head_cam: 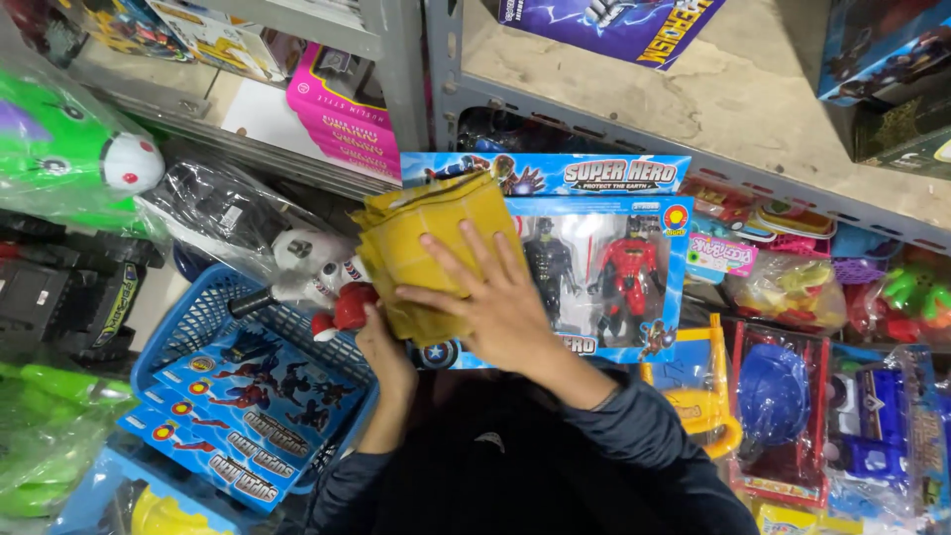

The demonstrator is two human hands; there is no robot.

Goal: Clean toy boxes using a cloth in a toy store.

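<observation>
My right hand (pixel 490 302) lies flat with fingers spread on a folded yellow cloth (pixel 426 233). It presses the cloth against the left part of a blue window box (pixel 614 178). The box holds a dark figure and a red action figure (pixel 626 272) and is held upright in front of me. My left hand (pixel 381 347) grips the box at its lower left corner, partly hidden under the cloth. Both sleeves are dark.
A blue plastic basket (pixel 193 322) at the lower left holds several flat blue toy boxes (pixel 248 406). Bagged toys, a green plastic toy (pixel 59 149) and a pink box (pixel 342 114) crowd the grey metal shelves (pixel 634 129). More packaged toys (pixel 778 406) are piled at the right.
</observation>
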